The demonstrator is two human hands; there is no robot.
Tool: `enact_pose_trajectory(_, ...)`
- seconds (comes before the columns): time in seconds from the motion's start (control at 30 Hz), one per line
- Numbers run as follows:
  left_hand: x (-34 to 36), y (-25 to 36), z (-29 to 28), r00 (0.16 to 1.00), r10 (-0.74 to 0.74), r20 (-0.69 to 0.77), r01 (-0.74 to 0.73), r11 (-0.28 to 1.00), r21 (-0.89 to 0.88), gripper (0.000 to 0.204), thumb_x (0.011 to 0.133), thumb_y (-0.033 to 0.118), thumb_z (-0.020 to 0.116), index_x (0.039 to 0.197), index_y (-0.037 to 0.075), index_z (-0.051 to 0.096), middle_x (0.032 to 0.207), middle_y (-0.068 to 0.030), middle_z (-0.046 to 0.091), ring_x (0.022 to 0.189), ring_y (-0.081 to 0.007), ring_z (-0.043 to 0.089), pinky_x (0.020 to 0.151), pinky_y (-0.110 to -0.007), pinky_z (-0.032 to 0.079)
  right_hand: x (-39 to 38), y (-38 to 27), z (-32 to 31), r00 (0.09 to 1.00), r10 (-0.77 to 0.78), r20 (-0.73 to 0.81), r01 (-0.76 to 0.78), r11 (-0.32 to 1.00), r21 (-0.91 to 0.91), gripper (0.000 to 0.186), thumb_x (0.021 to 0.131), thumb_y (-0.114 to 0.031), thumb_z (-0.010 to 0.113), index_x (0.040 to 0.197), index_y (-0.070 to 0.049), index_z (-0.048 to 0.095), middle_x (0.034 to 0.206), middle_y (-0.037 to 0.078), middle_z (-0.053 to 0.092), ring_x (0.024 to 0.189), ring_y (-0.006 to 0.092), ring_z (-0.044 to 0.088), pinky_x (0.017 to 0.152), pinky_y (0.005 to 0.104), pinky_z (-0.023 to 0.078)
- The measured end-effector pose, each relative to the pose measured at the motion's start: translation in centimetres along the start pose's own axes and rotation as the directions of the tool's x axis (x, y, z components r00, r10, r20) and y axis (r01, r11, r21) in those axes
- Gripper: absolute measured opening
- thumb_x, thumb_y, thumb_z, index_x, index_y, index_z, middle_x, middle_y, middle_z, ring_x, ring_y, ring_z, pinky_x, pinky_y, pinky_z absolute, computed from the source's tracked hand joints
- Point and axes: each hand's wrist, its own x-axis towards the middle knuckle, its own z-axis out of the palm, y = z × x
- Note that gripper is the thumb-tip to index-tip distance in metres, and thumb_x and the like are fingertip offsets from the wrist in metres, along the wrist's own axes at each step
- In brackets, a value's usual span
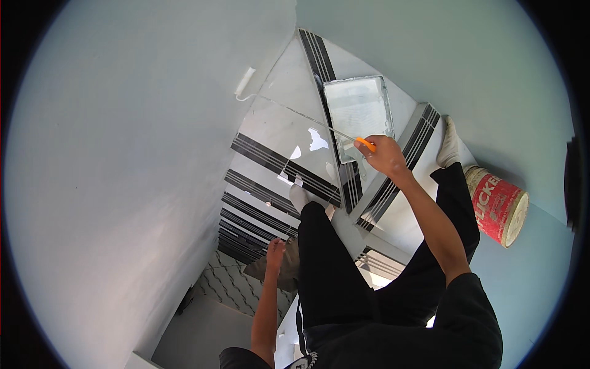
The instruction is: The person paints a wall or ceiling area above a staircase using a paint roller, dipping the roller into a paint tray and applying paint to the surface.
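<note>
My right hand (381, 154) grips the orange handle of a paint roller (365, 144); its long thin frame reaches up-left to a white roller head (244, 80) against the pale wall (123, 123). A paint tray (357, 104) coated in white lies below the handle on a stair landing with dark-striped edges. My left hand (275, 251) hangs beside my left leg, fingers loosely bent, with nothing visible in it, in front of a brown sheet-like thing (258, 269).
Winder stairs (276, 147) with black striped borders descend toward the lower left, where patterned flooring (233, 283) shows. My socked feet (450, 141) stand on separate steps. A red and cream bucket (496, 206) lies at the right beside a pale green wall (467, 74). White patches mark one step.
</note>
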Motion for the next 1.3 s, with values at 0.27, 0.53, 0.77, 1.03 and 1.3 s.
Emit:
enact_pose_trajectory(0.27,0.1,10.2,6.6,0.920,0.357,0.164,-0.338,0.932,-0.132,0.029,0.102,0.016,0.049,0.127,0.001,0.054,0.111,-0.0110,0.067,0.101,-0.0161,0.062,0.090,-0.029,0.049,-5.0,2.3,-4.3,0.993,-0.102,-0.055,0.112,0.967,0.227,0.036,0.092,-0.036,0.068,0.094,0.000,0.071,0.068,0.016,0.065,0.057,0.0278,0.062,0.059,0.0331,0.049)
enact_pose_trajectory(0.53,-5.7,29.1,13.1,0.742,0.578,0.341,-0.532,0.816,-0.227,0.045,0.106,0.035,0.040,0.138,0.002,0.046,0.128,-0.0152,0.061,0.118,-0.0219,0.057,0.099,-0.034,0.042,-7.3,2.8,-6.7,0.956,-0.246,-0.160,0.293,0.839,0.458,0.032,0.092,-0.031,0.070,0.098,0.001,0.066,0.068,0.011,0.063,0.051,0.0168,0.057,0.053,0.0265,0.046)
enact_pose_trajectory(0.77,-5.1,35.2,15.6,0.451,0.769,0.452,-0.683,0.624,-0.379,0.058,0.105,0.042,0.040,0.148,0.004,0.030,0.136,-0.0185,0.055,0.124,-0.0266,0.055,0.100,-0.038,0.040,-2.8,7.7,-2.5,0.921,-0.308,-0.241,0.389,0.779,0.491,0.031,0.090,-0.029,0.071,0.096,0.000,0.066,0.066,0.009,0.061,0.054,0.0150,0.056,0.054,0.0261,0.045)
enact_pose_trajectory(1.03,3.9,34.1,21.3,0.653,0.650,0.388,-0.524,0.758,-0.389,0.030,0.102,0.011,0.047,0.131,0.005,0.038,0.126,-0.0155,0.061,0.104,-0.0221,0.067,0.082,-0.028,0.050,4.7,10.7,6.9,0.903,-0.360,-0.236,0.430,0.766,0.477,0.031,0.091,-0.031,0.070,0.094,-0.001,0.065,0.068,0.013,0.062,0.054,0.0229,0.057,0.056,0.0304,0.047)
enact_pose_trajectory(1.3,5.6,37.5,19.9,0.732,0.667,0.141,-0.639,0.743,-0.197,0.018,0.104,0.020,0.050,0.107,0.002,0.052,0.100,-0.0115,0.073,0.083,-0.0130,0.069,0.067,-0.023,0.049,9.3,9.4,7.7,0.892,-0.419,-0.170,0.442,0.732,0.518,0.033,0.091,-0.034,0.070,0.095,-0.001,0.065,0.067,0.013,0.062,0.054,0.0262,0.059,0.056,0.0310,0.048)
